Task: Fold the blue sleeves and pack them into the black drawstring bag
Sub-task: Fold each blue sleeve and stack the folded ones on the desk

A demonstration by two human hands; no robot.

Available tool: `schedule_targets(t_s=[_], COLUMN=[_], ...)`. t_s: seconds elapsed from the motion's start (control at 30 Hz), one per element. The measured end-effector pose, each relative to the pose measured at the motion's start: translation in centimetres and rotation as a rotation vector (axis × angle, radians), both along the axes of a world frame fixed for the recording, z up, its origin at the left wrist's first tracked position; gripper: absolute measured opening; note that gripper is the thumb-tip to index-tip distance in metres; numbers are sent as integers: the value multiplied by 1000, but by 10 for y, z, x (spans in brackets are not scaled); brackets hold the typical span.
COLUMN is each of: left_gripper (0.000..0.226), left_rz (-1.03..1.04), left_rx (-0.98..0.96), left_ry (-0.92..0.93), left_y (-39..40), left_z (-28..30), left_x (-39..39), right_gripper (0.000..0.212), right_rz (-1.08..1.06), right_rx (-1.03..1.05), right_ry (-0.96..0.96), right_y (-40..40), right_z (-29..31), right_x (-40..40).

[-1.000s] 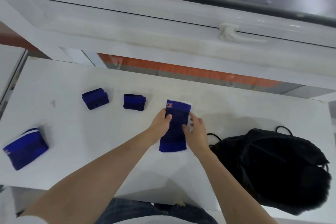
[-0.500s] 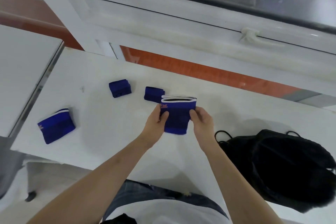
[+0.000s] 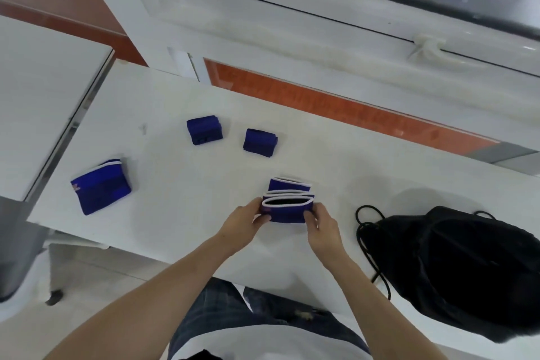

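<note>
White table (image 3: 181,213) pushed up under a window, with an orange strip of wall showing just behind the far edge and the white window frame (image 3: 292,23) above that. A second white tabletop (image 3: 38,102) sits off to the left, with a narrow gap between the two.

Near the front edge, roughly in the middle, both hands are on one folded blue sleeve (image 3: 287,202). It's doubled over so the white-trimmed openings stack up facing the camera. The left hand (image 3: 242,225) pinches its left end between thumb and fingers, and the right hand (image 3: 323,226) pinches the right end the same way. Can't tell if the sleeve is resting on the table or lifted a bit off it.

Three more blue pieces lie on the table: a bigger folded sleeve with white trim (image 3: 100,186) out near the left edge, and two small dark blue bundles further back, one (image 3: 204,129) left of the other (image 3: 260,143), set apart from each other.

The black drawstring bag (image 3: 455,269) is slumped on the right end of the table, just right of the right hand, its black cord (image 3: 363,231) looping out on the side toward the hands.
</note>
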State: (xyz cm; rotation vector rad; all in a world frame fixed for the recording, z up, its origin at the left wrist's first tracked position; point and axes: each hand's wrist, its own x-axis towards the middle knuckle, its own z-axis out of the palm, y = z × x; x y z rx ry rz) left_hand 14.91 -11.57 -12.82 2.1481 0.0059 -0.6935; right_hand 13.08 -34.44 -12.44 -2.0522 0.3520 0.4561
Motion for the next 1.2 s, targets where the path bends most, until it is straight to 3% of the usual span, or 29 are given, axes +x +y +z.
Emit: schedule_targets(t_s=[0.1,0.27,0.53,0.6,0.7,0.77,0.83,0.93,1.03,1.2], left_gripper=[8,11,18,20,32,41,47,62,68,66], left_rz=[128,259,201,214,229,238,184,-60,-321,-425], left_rx=[-13,24,262,255,220,211,290,483,514,590], left_ry=[27,80,46,42,-1,-43,-157,-413,-565,-401], left_y=[-6,-18,-38,-42,-46,-45,-43,-41,-40,-42], left_z=[-6,-14,-15,-15,-14,-13,-15,-18,-25,-40], left_x=[5,16,36,37,35,33,30,24,24,21], right_gripper=[10,10,12,6,30,40,45,51,55,64], right_rz=[-92,-102,-65,-83,42,212,368,461,512,601], right_rx=[-3,-103,-283,-334,-544,-610,-666,-750,-776,-784], right_ry=[22,17,15,-94,-344,-413,-401,-328,-254,-119], right_y=[8,8,9,9,8,6,3,0,-1,-8], right_z=[-3,-15,-33,-31,-26,-26,-31,-34,-33,-46], right_x=[8,21,37,36,29,26,24,24,26,21])
